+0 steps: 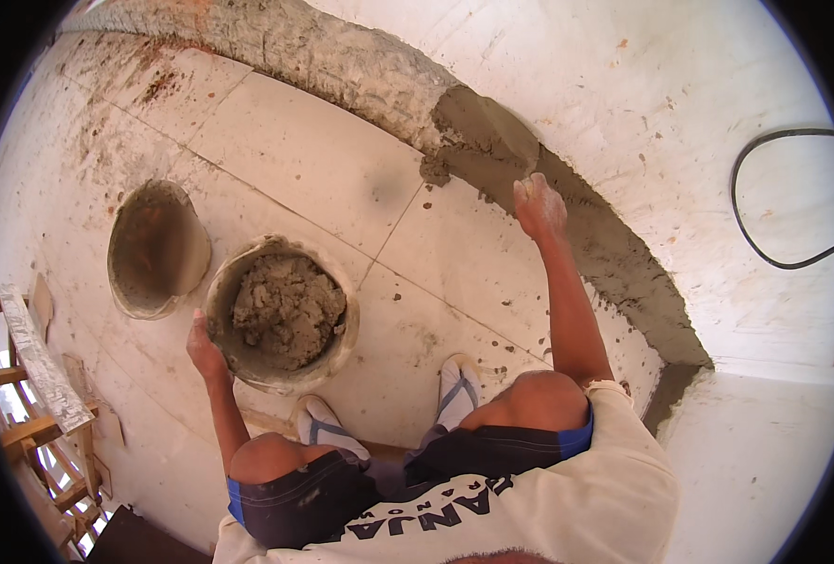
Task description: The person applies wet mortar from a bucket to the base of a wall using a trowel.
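Grey mortar (290, 310) lies lumpy in a round bucket (328, 362) on the floor before me. My left hand (206, 346) grips this bucket's near-left side, the thumb up along the outside. Out to the right, my right hand (540, 206) is closed round the handle of a trowel (509, 132). The trowel's mortar-smeared blade lies against a band of wet mortar (605, 249) along the foot of the wall. Most of the handle is hidden in my fist.
A second bucket (158, 249), with a dirty inside, stands left of the first. Rough older render (342, 61) continues along the wall at the far left. Wooden pieces (46, 428) lie at the left edge. A black cable (765, 141) loops at right. Mortar crumbs dot the tiled floor (314, 160).
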Demonstrator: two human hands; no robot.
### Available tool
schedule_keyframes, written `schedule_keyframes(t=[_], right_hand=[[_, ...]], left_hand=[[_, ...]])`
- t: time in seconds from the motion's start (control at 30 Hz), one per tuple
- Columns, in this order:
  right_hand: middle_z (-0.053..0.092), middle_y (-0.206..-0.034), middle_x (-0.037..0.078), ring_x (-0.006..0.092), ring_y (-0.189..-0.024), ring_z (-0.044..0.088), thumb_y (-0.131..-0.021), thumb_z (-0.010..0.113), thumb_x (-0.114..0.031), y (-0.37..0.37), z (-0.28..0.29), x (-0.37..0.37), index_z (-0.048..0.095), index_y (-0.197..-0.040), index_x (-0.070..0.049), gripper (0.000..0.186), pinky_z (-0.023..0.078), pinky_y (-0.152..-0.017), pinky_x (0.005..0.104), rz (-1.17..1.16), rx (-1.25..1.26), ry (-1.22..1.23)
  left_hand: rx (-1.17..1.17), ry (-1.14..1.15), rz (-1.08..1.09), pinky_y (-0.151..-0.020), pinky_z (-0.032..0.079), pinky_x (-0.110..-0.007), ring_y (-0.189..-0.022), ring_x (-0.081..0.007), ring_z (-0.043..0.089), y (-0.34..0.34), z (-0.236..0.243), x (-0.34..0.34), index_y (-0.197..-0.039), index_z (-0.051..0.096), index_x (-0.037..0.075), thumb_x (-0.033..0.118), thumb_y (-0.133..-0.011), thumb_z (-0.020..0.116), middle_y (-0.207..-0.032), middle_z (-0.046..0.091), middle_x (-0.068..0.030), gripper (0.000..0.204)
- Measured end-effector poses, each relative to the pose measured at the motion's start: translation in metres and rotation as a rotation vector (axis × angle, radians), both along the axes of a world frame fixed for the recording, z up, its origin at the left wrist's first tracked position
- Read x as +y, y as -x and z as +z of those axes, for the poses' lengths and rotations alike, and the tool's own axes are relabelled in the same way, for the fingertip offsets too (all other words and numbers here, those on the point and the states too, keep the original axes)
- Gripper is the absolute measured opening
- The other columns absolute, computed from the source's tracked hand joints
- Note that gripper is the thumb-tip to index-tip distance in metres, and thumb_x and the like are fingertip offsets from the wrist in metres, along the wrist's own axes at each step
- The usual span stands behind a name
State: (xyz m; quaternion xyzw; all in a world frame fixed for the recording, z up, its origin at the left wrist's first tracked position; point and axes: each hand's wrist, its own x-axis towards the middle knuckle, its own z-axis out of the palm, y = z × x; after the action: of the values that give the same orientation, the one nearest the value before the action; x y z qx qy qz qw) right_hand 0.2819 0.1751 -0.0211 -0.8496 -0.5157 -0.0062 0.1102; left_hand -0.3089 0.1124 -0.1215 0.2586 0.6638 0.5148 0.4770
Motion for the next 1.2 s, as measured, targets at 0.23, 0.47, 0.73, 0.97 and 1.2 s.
schedule_keyframes(t=[0.23,0.47,0.73,0.97,1.2], right_hand=[[0.067,-0.100,0.022,0.0431,-0.091,0.066,-0.093,0.062,-0.038,-0.016,-0.025,-0.036,0.057,-0.112,-0.007,0.036,0.053,-0.077,0.0529,0.034,-0.135,-0.193],[0.065,-0.103,0.018,0.0411,-0.088,0.067,-0.091,0.065,-0.039,-0.019,-0.037,-0.045,0.056,-0.112,-0.010,0.037,0.055,-0.073,0.0521,0.083,-0.170,-0.226],[0.064,-0.101,0.018,0.0429,-0.081,0.068,-0.093,0.063,-0.039,-0.028,-0.034,-0.038,0.056,-0.114,-0.011,0.035,0.056,-0.069,0.0525,0.019,-0.240,-0.187],[0.063,-0.102,0.019,0.0431,-0.083,0.068,-0.093,0.062,-0.039,-0.037,-0.031,-0.068,0.057,-0.112,-0.011,0.035,0.056,-0.068,0.0525,-0.074,-0.271,-0.191],[0.062,-0.102,0.018,0.0413,-0.084,0.067,-0.092,0.066,-0.036,-0.047,-0.038,-0.086,0.058,-0.112,-0.011,0.034,0.055,-0.068,0.0522,-0.086,-0.316,-0.341]], left_hand=[[0.132,-0.043,-0.009,-0.090,0.048,-0.032,-0.098,-0.0200,0.063,0.004,-0.007,0.001,-0.121,0.063,-0.008,0.038,-0.105,0.052,-0.113,0.068,-0.0112,0.050],[0.914,-0.221,0.013,-0.086,0.047,-0.033,-0.097,-0.0173,0.059,-0.018,0.079,0.015,-0.113,0.065,-0.001,0.029,-0.100,0.064,-0.105,0.066,-0.0073,0.033],[1.044,-1.620,-0.180,-0.086,0.054,-0.049,-0.096,-0.0412,0.065,-0.060,0.291,0.025,-0.124,0.050,-0.011,0.039,-0.105,0.031,-0.110,0.063,-0.0288,0.057],[0.797,-1.956,-0.276,-0.085,0.054,-0.039,-0.105,-0.0218,0.058,-0.114,0.337,-0.009,-0.128,0.050,0.010,0.044,-0.108,0.032,-0.112,0.053,-0.0053,0.044],[0.716,-2.033,-0.101,-0.071,0.052,-0.029,-0.092,-0.0162,0.055,-0.132,0.332,-0.010,-0.116,0.052,0.007,0.039,-0.108,0.037,-0.102,0.049,-0.0032,0.037]])
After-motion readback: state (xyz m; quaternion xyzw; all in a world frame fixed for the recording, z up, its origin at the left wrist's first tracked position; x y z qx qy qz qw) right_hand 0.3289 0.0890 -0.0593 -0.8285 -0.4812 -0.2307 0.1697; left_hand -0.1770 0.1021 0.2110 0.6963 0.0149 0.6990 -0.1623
